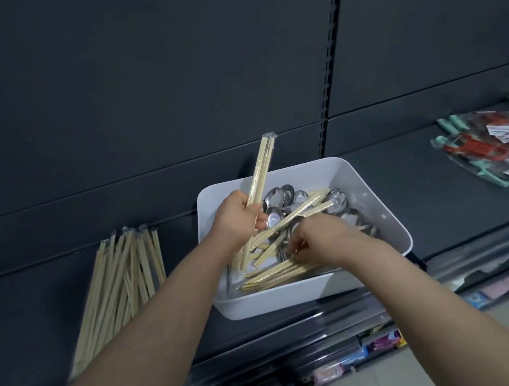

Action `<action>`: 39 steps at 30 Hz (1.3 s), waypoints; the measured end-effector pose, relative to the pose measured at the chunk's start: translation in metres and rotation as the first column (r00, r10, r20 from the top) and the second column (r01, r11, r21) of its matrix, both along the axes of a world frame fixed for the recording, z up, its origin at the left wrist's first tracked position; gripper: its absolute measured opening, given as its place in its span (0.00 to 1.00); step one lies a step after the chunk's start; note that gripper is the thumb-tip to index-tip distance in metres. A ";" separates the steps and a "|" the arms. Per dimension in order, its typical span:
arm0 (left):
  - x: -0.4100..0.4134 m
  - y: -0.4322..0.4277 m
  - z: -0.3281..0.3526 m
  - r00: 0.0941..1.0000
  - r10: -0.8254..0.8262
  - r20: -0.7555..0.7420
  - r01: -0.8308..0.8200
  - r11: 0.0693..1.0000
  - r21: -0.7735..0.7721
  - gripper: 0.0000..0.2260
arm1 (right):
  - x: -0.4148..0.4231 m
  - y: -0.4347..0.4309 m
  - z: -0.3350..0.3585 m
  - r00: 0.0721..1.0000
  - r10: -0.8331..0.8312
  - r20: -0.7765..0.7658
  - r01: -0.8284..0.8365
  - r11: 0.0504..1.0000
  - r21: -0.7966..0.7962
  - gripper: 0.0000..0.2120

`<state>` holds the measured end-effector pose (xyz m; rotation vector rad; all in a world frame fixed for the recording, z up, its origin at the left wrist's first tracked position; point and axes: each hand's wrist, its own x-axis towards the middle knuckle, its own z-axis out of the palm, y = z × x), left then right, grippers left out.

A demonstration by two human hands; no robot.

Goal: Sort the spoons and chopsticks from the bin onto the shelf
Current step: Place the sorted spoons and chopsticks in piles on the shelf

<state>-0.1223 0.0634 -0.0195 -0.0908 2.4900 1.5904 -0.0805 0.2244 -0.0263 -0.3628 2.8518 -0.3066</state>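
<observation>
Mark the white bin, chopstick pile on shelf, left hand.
white bin [284,299]: head view, front wall.
chopstick pile [123,277]: head view, mid-bundle.
left hand [237,221]: head view, back of hand, holding chopstick pack [260,168].

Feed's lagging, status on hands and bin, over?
Left hand grips chopstick pack above bin. Right hand on chopsticks inside, grip unclear. Spoons tangled underneath.

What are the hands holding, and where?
The left hand grips wrapped chopsticks near their middle. The right hand touches bin chopsticks in the bin; a hold cannot be told.
</observation>
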 end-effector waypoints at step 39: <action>0.044 -0.235 -0.023 0.911 0.400 0.098 -0.374 0.904 -0.206 0.09 | -0.033 -0.241 -0.005 0.976 -0.115 -0.187 0.072 0.972 -0.225 0.13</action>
